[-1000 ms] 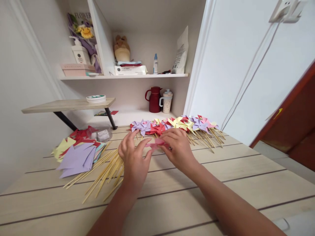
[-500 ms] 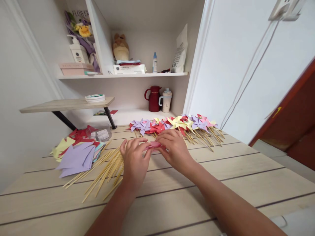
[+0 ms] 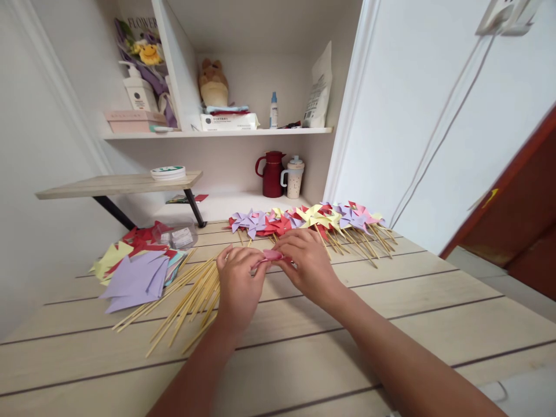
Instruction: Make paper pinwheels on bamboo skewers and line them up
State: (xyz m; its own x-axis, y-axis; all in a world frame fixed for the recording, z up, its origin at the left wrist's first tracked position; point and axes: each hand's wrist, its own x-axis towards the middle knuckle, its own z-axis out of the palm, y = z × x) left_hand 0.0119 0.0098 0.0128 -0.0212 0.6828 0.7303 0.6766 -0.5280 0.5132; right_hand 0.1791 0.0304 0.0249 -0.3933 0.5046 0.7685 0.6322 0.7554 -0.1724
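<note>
A small piece of pink paper (image 3: 272,255) is pinched between both hands, above the middle of the wooden table; the fingers cover most of it. My left hand (image 3: 240,278) closes on its left side with thumb and fingers. On the other side my right hand (image 3: 309,263) grips it, fingers curled over. Beside my left hand lie loose thin wooden sticks (image 3: 191,298). Just beyond my right hand, paper pinwheels (image 3: 317,219) on sticks lie in a row, in purple, red, yellow and pink.
Purple paper sheets (image 3: 134,281) lie at the left, with red and yellow cut pieces and a clear plastic box (image 3: 180,237) behind. A small raised shelf (image 3: 117,185) stands at the back left. A red jug (image 3: 273,174) and a cup (image 3: 295,178) stand behind the pinwheels.
The fingers of my left hand have curled in closer around the pink paper, and the paper has shifted slightly. My right hand is nearly still.
</note>
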